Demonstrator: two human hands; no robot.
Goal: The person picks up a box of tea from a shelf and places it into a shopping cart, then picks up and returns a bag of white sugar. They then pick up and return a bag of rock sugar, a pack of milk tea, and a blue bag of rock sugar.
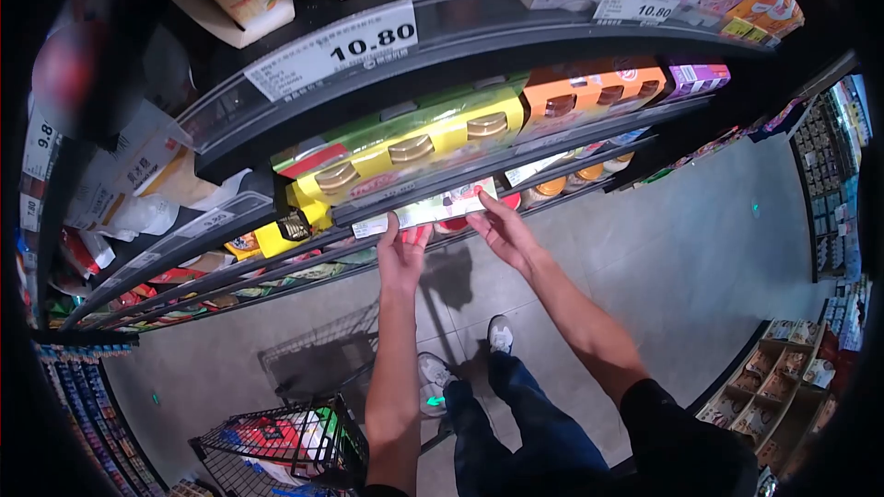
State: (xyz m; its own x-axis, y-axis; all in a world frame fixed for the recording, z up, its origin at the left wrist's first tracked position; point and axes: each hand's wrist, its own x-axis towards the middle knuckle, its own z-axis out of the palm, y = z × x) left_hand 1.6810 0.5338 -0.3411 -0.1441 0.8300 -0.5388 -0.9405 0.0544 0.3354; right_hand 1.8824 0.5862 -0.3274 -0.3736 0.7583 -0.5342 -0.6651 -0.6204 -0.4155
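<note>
Head view had the left hand point(402, 256) and right hand point(505, 232) partly curled, pinching a pale printed box point(447, 206) by opposite ends. Box was right by the shelf edge point(562, 144), just below some yellow packs point(442, 140).

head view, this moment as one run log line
left hand: left end of pale box | right hand: its right end | cart: holding goods
</note>
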